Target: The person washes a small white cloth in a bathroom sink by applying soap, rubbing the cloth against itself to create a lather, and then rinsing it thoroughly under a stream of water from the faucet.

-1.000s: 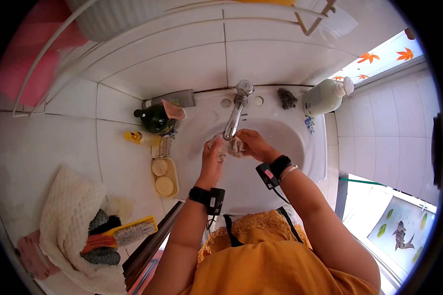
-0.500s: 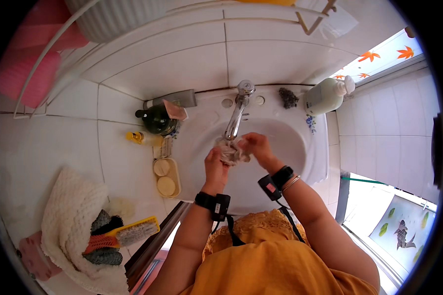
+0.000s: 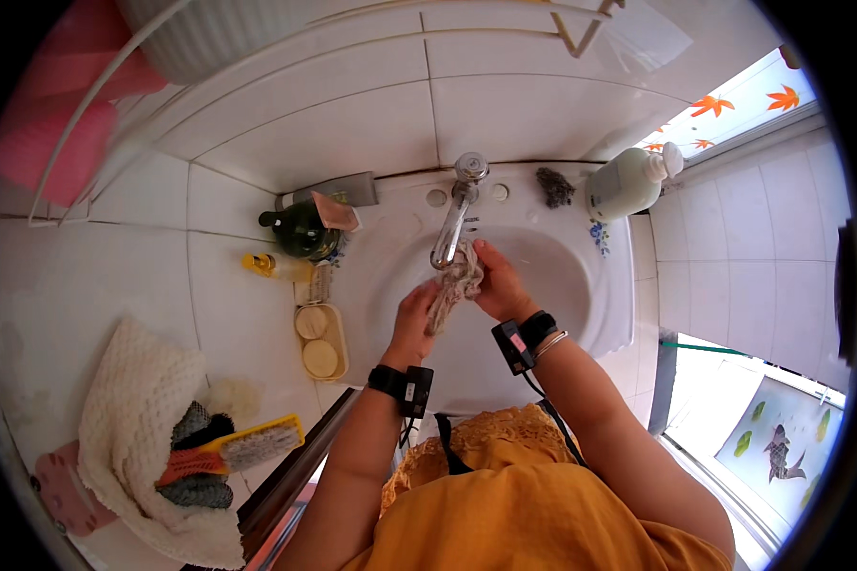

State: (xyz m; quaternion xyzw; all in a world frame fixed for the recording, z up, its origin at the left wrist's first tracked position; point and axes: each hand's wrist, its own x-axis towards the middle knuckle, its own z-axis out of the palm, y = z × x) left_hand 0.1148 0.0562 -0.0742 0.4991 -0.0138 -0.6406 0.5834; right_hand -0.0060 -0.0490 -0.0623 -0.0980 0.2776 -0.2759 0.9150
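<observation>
- Our left hand (image 3: 414, 319), angled up-right, pinches the cloth (image 3: 459, 290).
- Our right hand (image 3: 500, 283), angled up-left, pinches its other side.
- We hold it over the sink (image 3: 554, 276), by the tap (image 3: 454, 224), lengthwise from upper right to lower left.

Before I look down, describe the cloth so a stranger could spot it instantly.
Start at the white sink against the tiled wall, and find the chrome faucet at its back. By the tip of the spout, between the left hand and the right hand, is the cloth. It is wrinkled, limp and greyish-beige, unlike the shiny faucet and smooth white sink.
</observation>
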